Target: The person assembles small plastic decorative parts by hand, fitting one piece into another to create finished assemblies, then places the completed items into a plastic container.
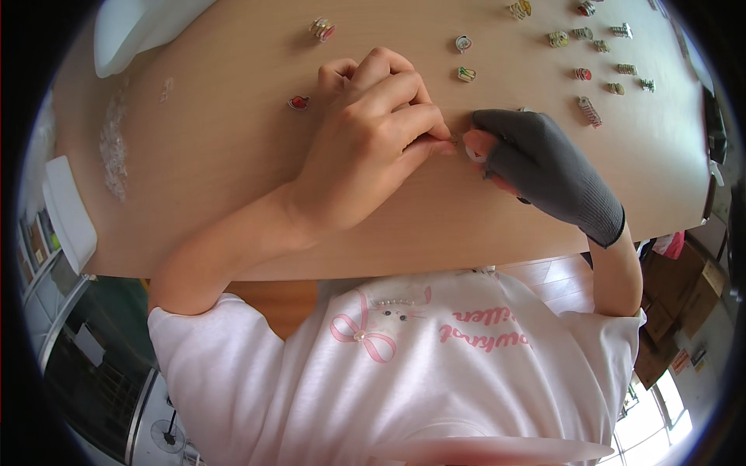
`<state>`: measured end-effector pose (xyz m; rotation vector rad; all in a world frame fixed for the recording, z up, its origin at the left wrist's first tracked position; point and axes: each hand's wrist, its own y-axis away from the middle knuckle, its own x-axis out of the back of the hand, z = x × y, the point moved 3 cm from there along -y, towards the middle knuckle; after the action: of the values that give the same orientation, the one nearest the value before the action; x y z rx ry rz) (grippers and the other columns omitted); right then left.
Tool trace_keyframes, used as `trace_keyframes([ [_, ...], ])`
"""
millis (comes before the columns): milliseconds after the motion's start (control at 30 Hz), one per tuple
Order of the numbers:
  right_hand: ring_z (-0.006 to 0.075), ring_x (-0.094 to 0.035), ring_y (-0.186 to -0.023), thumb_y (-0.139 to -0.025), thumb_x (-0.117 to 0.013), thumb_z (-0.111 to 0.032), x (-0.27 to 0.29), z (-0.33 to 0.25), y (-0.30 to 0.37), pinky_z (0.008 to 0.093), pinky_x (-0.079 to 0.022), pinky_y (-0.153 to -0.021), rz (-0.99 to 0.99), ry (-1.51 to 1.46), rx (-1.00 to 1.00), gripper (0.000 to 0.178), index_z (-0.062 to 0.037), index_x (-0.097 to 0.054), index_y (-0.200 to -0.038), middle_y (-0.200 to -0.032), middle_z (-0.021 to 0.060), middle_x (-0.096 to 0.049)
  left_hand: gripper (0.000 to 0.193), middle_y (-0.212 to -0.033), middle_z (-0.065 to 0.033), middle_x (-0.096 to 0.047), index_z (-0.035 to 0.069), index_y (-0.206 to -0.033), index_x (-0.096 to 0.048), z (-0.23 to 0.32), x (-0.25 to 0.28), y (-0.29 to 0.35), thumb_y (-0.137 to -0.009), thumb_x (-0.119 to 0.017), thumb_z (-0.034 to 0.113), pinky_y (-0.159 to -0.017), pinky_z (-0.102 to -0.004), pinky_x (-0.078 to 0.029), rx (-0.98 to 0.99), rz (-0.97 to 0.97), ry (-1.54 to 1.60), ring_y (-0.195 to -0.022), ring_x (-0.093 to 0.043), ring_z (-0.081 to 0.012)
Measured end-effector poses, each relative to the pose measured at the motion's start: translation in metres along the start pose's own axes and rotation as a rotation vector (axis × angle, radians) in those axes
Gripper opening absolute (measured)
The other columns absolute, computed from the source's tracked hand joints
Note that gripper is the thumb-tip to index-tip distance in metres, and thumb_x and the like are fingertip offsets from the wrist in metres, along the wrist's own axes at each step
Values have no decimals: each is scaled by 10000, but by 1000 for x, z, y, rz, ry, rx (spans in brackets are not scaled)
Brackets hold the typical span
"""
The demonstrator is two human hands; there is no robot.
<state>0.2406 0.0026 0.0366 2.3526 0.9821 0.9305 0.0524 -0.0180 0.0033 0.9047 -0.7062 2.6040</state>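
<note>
Over the middle of the table, my bare left hand (381,128) is closed, its thumb and forefinger pinched together on something too small to make out. Close beside those fingertips is my right hand (536,159) in a grey fingerless glove, its fingers closed around a small whitish piece (474,154) that they mostly hide. A small red charm (298,102) lies to the left of my left hand. Beyond my hands lie a green-and-yellow charm (466,74) and a white-rimmed charm (463,43). Another small pale item (525,109) is partly covered by the glove.
Several little stacks of charms stand at the far right, among them a red stack (583,74) and a long one (590,112). Another stack (322,29) is at the far middle. Clear plastic bits (114,147) are strewn at left, near white trays (68,213).
</note>
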Motion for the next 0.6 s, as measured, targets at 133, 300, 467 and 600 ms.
trace_keyframes([
  [133, 307, -602, -587, -987, -565, -215, 0, -1, -2, 404, -465, -601, -12, 57, -16, 285, 24, -637, -851, -654, 168, -602, 162, -833, 40, -622, 98, -782, -718, 2, -1, -1, -685, -848, 98, -891, -372, -304, -8, 8, -14, -986, -559, -189],
  [300, 361, -630, -653, -942, -581, -170, 1, 1, -7, 444, -487, -636, 29, 117, 95, 203, 4, -671, -888, -697, 193, -622, 178, -824, 34, -603, 94, -771, -701, 3, -2, -2, -665, -844, 95, -878, -372, -303, -18, 1, -37, -965, -568, -189],
  [467, 344, -658, -687, -923, -581, -149, 3, -3, -10, 444, -511, -669, 9, 254, 221, 180, -2, -685, -924, -730, 179, -654, 185, -825, 32, -599, 91, -772, -693, 3, -3, -3, -661, -841, 91, -880, -360, -313, -32, 10, -11, -955, -575, -182],
  [600, 282, -671, -672, -940, -571, -153, 4, 2, -14, 409, -521, -672, -47, 174, 250, 192, 10, -672, -935, -729, 146, -667, 175, -825, 32, -606, 90, -780, -702, -1, -1, -5, -676, -842, 98, -887, -356, -321, -32, 0, 13, -963, -577, -179],
])
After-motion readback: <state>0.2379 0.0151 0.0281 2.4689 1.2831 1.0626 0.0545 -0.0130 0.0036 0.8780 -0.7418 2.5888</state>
